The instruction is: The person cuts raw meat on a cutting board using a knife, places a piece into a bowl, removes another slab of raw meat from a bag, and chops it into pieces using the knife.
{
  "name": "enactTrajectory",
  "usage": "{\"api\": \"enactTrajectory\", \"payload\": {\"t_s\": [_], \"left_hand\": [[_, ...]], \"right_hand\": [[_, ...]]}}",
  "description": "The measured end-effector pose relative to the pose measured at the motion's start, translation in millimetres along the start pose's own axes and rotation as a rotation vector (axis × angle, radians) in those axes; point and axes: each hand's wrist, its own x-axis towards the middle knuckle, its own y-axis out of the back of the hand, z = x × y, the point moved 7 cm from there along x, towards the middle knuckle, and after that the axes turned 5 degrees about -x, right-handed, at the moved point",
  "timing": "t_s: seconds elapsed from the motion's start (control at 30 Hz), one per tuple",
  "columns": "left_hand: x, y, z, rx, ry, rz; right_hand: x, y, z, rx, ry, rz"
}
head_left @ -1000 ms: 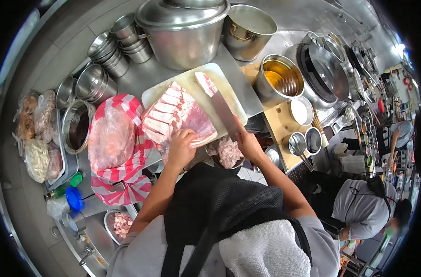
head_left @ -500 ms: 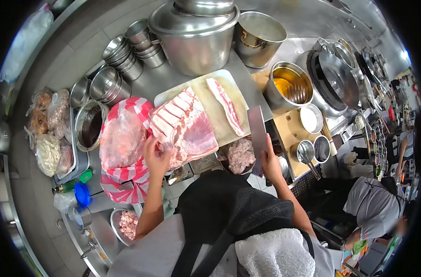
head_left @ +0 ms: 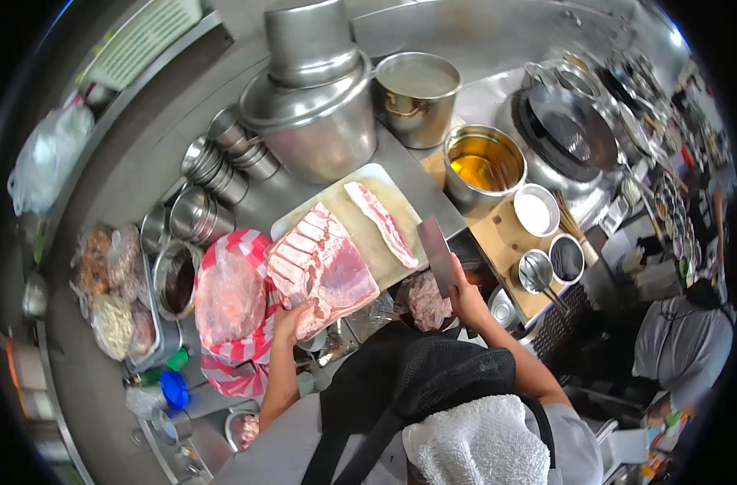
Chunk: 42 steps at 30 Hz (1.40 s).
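A large slab of raw ribbed meat (head_left: 328, 271) lies on the left part of the white cutting board (head_left: 368, 179). My left hand (head_left: 292, 320) grips the slab's lower left corner, its fingers partly hidden. A separate long strip of meat (head_left: 381, 224) rests on the board's right side. My right hand (head_left: 467, 296) is closed around the handle of a cleaver (head_left: 437, 252), whose blade stands just off the board's right edge, apart from the meat. Below the board, a bowl of meat pieces (head_left: 425, 299) sits near the cleaver.
A striped bag of meat (head_left: 233, 295) lies left of the board. Behind stand a big lidded pot (head_left: 316, 121) and a tall pot (head_left: 418, 101). At right are a pot of yellow liquid (head_left: 483, 170), a wok (head_left: 574, 129) and a co-worker (head_left: 682, 339).
The strip has come away from beside the slab and lies along the board's right side. The cleaver has moved right, off the board. My left hand let go briefly and holds the slab's corner again.
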Motion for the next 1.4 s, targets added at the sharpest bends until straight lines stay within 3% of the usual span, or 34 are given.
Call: {"api": "enactTrajectory", "payload": {"t_s": [0.13,0.2,0.3,0.33,0.4,0.5,0.57,0.6,0.67,0.8,0.83,0.9,1.03,1.13,1.23,1.4], "left_hand": [[5.4,-15.6,50.5,0.226,-0.233,0.0],[12.1,-12.5,93.4,0.451,-0.631,-0.002],[31.5,-10.6,117.7,0.465,-0.476,-0.01],[56.7,3.8,116.5,0.612,-0.645,0.037],[34.9,-24.1,155.3,0.937,-0.901,0.433],[27.5,-107.6,160.8,0.778,-1.063,0.356],[41.1,-190.1,111.7,0.584,-0.573,0.054],[40.9,-223.9,92.9,0.566,-0.572,0.075],[56.9,-281.5,44.9,0.999,-0.418,0.07],[48.0,-329.6,49.3,1.114,-0.482,0.109],[53.2,-336.3,51.8,1.115,-0.598,0.018],[41.1,-341.0,64.1,0.978,-0.749,-0.166],[23.5,-294.4,69.4,0.992,-0.599,-0.301],[21.1,-239.2,23.7,1.087,-0.518,-0.164],[-13.6,-225.4,9.9,1.033,-0.769,0.214],[-16.0,-197.2,10.4,1.063,-0.962,0.208]], "right_hand": [[-0.1,2.3,6.9,0.084,0.058,0.032],[0.5,0.2,8.3,0.046,0.05,-0.008],[3.1,-1.2,12.4,0.02,0.037,-0.039],[4.4,0.1,11.8,0.025,0.033,-0.052],[8.2,7.6,10.1,-0.005,0.025,-0.091],[14.4,16.4,10.3,-0.065,0.015,-0.155],[18.5,17.9,15.9,-0.099,0.047,-0.172],[21.4,19.3,16.0,-0.087,0.093,-0.176],[27.3,23.9,20.0,-0.069,0.14,-0.202],[31.3,38.1,29.8,-0.062,0.169,-0.249],[32.2,39.9,31.1,0.005,0.249,-0.202],[32.4,37.4,44.4,0.058,0.188,-0.25],[30.8,38.9,56.3,0.162,0.105,-0.311],[31.2,40.7,61.4,0.203,0.071,-0.329],[31.0,37.9,64.7,0.236,0.066,-0.332],[29.8,43.2,55.9,0.178,0.134,-0.252]]}}
